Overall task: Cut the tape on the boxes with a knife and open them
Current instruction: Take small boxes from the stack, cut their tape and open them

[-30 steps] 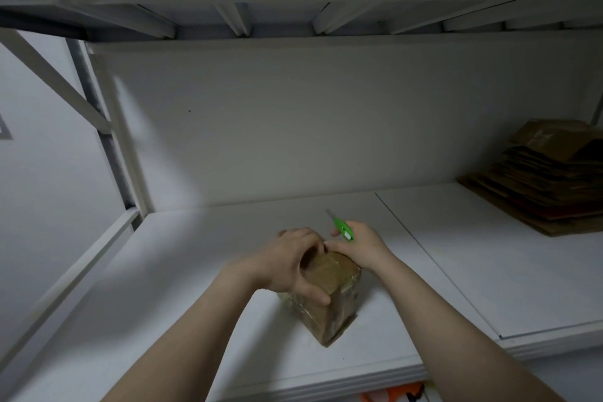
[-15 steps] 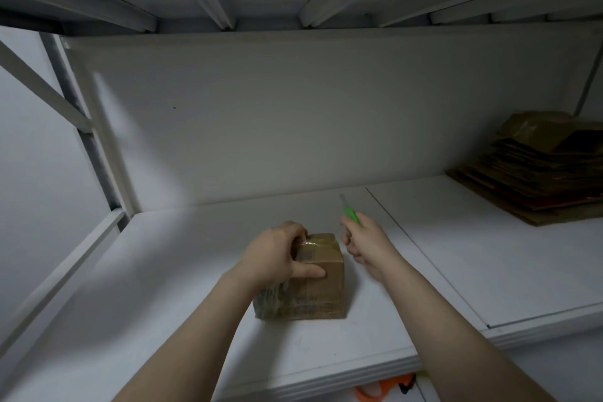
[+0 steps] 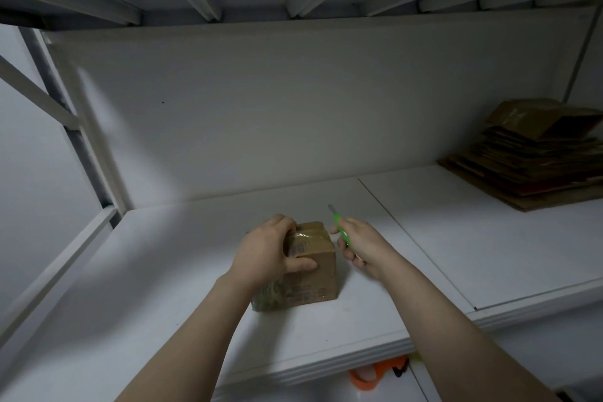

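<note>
Box (image 3: 315, 274) sits on the white shelf (image 3: 156, 271), near the front edge. My left hand (image 3: 264, 251) holds its top, fingers curled over the far edge, thumb on the near side. My right hand (image 3: 360, 246), just right of it, is wrapped around a green knife (image 3: 340, 226), blade pointing away. I think the box is light and stiff, but its shiny tape (image 3: 308, 233) looks slippery, so I should press down. It is taped shut; I cannot see inside.
</note>
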